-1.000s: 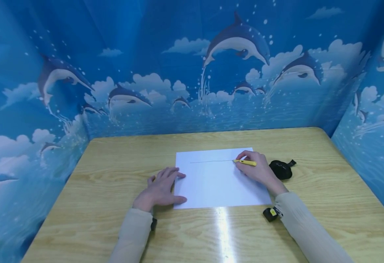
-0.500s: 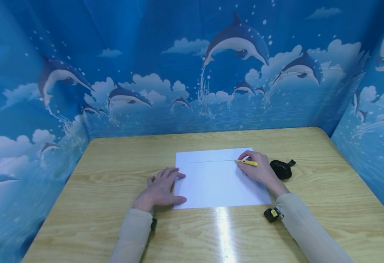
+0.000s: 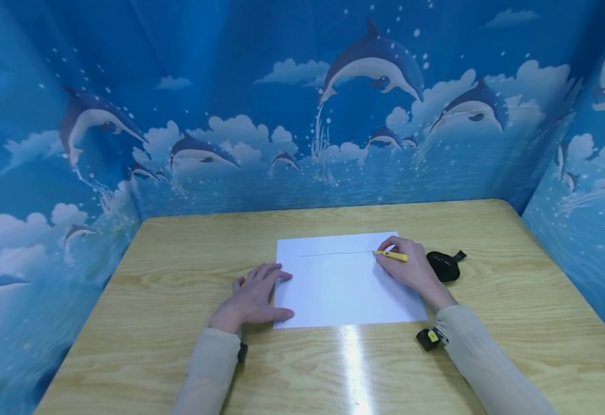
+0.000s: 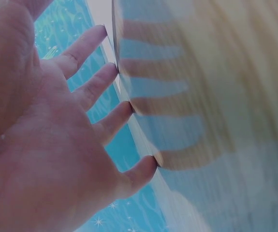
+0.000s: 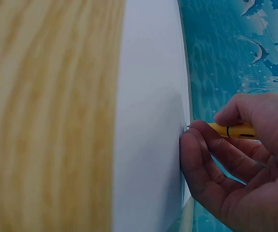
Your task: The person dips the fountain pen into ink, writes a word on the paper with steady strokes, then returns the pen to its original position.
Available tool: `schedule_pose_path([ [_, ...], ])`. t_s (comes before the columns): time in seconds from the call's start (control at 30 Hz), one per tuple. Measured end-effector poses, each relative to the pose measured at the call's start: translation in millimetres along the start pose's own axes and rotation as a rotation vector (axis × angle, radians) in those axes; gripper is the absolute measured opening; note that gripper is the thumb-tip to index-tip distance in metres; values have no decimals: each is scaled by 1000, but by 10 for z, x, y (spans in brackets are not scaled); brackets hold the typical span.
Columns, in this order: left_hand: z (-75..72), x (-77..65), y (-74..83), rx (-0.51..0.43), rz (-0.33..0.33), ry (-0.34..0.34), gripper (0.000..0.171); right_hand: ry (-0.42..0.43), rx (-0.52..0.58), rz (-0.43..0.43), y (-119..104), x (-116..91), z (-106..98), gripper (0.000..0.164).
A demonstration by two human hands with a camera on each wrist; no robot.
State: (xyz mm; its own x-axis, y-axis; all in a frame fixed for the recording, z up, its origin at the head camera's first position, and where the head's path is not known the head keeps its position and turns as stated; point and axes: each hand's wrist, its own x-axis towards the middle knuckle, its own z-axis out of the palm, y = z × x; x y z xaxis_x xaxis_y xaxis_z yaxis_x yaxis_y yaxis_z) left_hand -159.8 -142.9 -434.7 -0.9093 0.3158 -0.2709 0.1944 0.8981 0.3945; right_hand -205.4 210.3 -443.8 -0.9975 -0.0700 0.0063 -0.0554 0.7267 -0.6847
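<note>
A white sheet of paper [image 3: 333,288] lies on the wooden table, with a thin dark line [image 3: 328,254] running across its upper part. My right hand [image 3: 408,266] pinches a yellow pen [image 3: 397,256], its tip at the right end of that line. In the right wrist view the pen [image 5: 240,131] sits between thumb and fingers, and the other fingers curl against the paper [image 5: 148,121]. My left hand [image 3: 253,297] rests at the sheet's left edge, thumb and forefinger on the paper. The left wrist view shows its spread fingertips touching the tabletop.
A shiny black pouch-like object [image 3: 443,267] with a short tab lies just right of my right hand. The wooden table [image 3: 178,276] reaches back to a blue dolphin-print curtain [image 3: 261,104], which also hangs on both sides.
My right hand and the pen have slid slightly to the right, and the line has grown longer behind the tip. The left hand stays in place.
</note>
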Motion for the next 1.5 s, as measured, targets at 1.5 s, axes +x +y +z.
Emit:
schedule_pose_path([
  [1.5, 13, 1, 6, -9, 4, 5, 71, -22, 60, 52, -30, -61, -38, 21],
])
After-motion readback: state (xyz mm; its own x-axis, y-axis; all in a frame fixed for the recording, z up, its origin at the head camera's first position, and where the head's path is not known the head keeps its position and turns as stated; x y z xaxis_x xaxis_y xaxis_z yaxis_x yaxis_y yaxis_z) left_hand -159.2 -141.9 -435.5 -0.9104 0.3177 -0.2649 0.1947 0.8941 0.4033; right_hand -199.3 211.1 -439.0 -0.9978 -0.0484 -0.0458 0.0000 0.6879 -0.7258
